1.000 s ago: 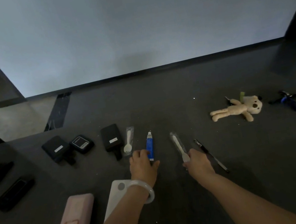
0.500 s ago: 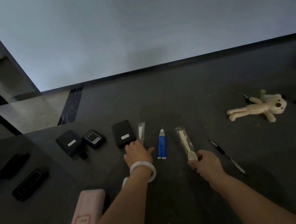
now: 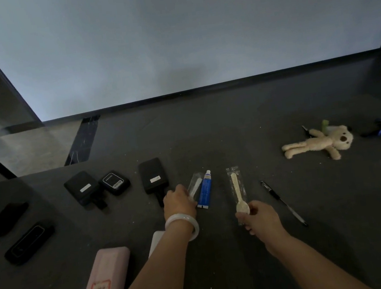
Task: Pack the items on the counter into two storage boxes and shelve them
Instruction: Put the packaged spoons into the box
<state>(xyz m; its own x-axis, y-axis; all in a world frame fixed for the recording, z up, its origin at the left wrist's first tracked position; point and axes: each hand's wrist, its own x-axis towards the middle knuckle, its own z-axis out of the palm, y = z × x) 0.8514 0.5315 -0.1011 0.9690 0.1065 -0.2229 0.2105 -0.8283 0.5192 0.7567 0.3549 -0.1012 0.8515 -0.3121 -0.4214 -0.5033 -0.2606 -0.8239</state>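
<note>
Left hand curling fingers over near end of left spoon, touching tube. Right hand pinching bowl end of right spoon. Both wrapped spoons lying on counter, pen lying beside right spoon.

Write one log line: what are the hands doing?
left hand: holds wrapped spoon beside blue tube | right hand: pinches second wrapped spoon
</note>
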